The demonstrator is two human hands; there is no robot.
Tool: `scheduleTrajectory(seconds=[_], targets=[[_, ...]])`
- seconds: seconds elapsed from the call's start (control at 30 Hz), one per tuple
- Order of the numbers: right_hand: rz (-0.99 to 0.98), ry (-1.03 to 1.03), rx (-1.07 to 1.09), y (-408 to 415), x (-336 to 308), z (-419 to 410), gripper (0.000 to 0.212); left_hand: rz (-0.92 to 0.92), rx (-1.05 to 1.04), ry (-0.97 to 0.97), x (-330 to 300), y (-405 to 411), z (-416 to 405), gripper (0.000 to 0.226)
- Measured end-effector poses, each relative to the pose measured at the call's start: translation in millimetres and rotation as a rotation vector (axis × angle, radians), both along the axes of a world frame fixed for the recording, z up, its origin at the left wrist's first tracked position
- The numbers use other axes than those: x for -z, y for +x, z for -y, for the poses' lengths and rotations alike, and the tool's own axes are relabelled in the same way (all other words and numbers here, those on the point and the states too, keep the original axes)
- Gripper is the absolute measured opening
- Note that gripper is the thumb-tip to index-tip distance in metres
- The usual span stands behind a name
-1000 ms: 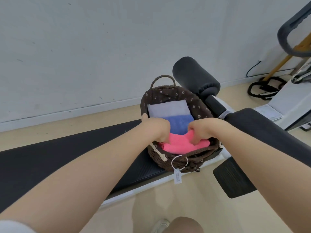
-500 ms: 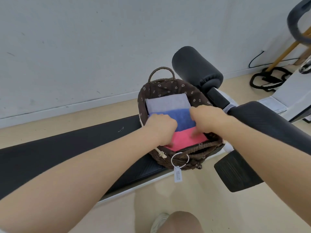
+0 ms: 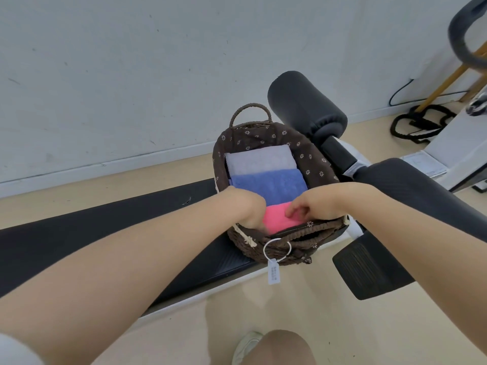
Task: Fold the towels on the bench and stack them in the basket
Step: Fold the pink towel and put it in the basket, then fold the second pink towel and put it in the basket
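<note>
Three folded towels sit in the basket [image 3: 313,159] on the bench [image 3: 105,227]; no loose towel shows. Your left hand [image 3: 250,209] and right hand [image 3: 316,204] press the pink towel [image 3: 276,217]; I cannot tell either grip.

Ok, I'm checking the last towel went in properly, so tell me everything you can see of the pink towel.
The pink towel is bright pink, soft-looking cloth, folded flat. It lies at the near end of the dark woven basket, next to the blue towel. The left hand covers its left edge; the right hand has fingertips curled on its top. Its right part is hidden.
</note>
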State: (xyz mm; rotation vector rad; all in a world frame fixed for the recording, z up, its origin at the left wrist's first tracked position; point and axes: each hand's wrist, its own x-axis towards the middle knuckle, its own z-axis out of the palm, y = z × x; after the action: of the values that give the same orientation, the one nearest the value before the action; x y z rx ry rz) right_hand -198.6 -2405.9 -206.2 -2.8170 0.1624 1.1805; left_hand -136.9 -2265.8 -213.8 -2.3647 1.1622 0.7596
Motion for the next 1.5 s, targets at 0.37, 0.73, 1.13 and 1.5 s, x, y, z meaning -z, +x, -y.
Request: scheduleTrajectory(seconds=[0.37,0.73,1.13,1.5], targets=[[0.266,-0.037,0.046,-4,-20,-37,0.031,0.119,0.07,-0.327,-22,-15,-59,0.044],[0.737,0.475,-0.141,25,-48,-254,0.025,0.27,-0.429,-0.816,1,-17,-323,0.034],[0.416,0.486,-0.374,107,-2,-566,0.027,0.381,-1.235,-0.959,32,-26,-640,0.025],[0.151,0.751,-0.387,45,-285,-937,0.021,0.55,-1.502,-0.885,-292,-222,-962,0.024]])
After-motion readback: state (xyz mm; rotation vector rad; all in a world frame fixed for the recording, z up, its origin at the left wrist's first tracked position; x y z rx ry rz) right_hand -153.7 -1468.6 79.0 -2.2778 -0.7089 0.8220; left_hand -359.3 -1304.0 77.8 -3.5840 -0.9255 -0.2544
